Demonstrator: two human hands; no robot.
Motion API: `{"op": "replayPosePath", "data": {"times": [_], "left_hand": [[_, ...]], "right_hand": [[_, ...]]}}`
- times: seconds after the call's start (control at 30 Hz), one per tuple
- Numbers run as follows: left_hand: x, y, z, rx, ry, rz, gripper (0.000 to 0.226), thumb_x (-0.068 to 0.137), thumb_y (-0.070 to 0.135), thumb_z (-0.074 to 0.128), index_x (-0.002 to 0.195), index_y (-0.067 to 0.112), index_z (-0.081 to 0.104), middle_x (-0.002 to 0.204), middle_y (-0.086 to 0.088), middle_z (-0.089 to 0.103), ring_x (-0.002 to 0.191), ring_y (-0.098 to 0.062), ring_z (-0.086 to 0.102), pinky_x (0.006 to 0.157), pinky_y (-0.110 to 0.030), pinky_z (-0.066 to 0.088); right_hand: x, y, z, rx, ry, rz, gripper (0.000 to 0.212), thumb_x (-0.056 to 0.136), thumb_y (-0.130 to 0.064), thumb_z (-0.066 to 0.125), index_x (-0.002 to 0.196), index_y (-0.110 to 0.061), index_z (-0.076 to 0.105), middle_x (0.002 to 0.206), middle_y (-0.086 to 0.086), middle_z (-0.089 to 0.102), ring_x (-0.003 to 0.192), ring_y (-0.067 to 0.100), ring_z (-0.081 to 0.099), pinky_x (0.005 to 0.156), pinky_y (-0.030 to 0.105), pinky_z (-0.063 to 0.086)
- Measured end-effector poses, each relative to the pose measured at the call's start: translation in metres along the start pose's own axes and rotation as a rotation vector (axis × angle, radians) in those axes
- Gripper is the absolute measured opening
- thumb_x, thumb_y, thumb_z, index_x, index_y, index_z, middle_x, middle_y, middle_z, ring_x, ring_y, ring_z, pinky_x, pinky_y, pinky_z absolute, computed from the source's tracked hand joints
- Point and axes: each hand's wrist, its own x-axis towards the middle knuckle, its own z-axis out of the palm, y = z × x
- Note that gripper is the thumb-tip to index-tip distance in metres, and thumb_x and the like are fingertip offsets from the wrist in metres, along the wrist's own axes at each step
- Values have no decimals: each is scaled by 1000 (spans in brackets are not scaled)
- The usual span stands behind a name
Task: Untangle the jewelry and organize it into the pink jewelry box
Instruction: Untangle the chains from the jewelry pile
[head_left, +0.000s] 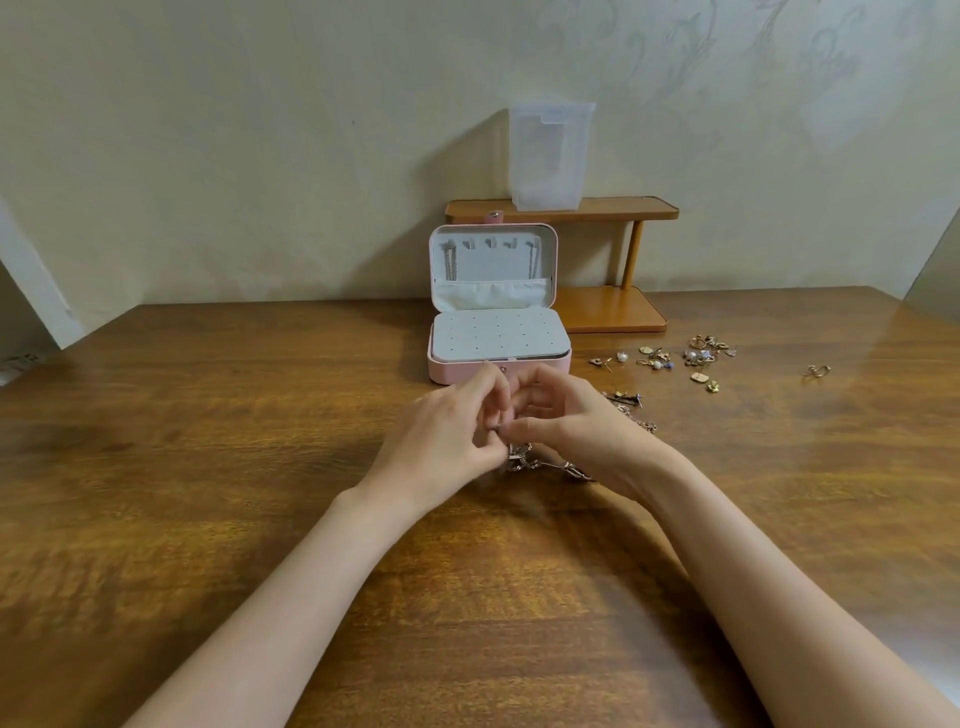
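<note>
While 2 hands, left hand (447, 436), right hand (566, 421), fingers pinching 1 tangled chain (524, 460), 1 open pink jewelry box (496, 332)

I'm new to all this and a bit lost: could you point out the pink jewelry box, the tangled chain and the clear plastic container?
pink jewelry box (452, 370): head view, pink front wall of the base.
tangled chain (521, 460): head view, bunched links below the fingers.
clear plastic container (549, 161): head view, front wall.

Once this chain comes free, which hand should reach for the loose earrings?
Right, probably. The scattered small gold earrings lie on the wooden table on the right hand's side; the left hand would cross over. Both now pinch the tangled rose-gold chain.
</note>
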Motion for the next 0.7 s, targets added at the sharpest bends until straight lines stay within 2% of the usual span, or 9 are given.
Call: {"op": "replayPosePath", "data": {"times": [0.1,0.17,0.33,0.43,0.5,0.6,0.7], "left_hand": [[1,1,1,-27,31,0,25,74,10,63,86,23,46,69,9,52,54,-3,44,53,-15,33],[2,2,1,-129,64,-16,24,73,8,63,85,22,47,69,9,52,56,-1,46,53,-12,34],[0,7,1,-237,180,9,29,74,3,65,84,24,47,65,16,47,57,-9,47,50,-11,37],[0,9,1,-156,236,50,28,75,7,65,85,25,46,66,17,46,53,-6,45,49,-10,36],[-1,8,4,5,200,76,24,77,10,64,88,22,47,69,14,49,52,-5,45,48,-10,33],[-2,6,8,169,182,134,27,74,7,69,91,16,50,69,7,55,53,-7,49,48,-7,30],[-1,8,8,176,235,202,34,68,3,72,90,16,48,66,12,46,52,-4,41,48,-8,30]], "right_hand": [[1,0,1,135,-19,20,26,81,16,57,101,-1,54,86,11,60,84,22,57,77,29,48],[3,0,1,295,-31,67,27,81,18,52,97,-3,54,84,11,59,82,23,56,74,27,46],[4,-1,0,587,-129,225,22,76,1,62,95,-8,56,93,10,60,85,18,57,76,23,50],[6,-3,2,671,-150,232,25,73,-1,63,96,-6,56,94,11,59,85,19,56,77,23,50],[8,-1,4,642,-62,233,21,74,7,57,90,-7,54,84,10,60,80,19,56,75,25,46],[9,-1,8,583,145,225,27,81,16,44,82,-11,49,65,4,59,67,16,53,65,24,41],[8,-3,9,662,172,219,30,84,15,41,72,-12,44,64,4,56,64,14,51,61,20,41]]}}
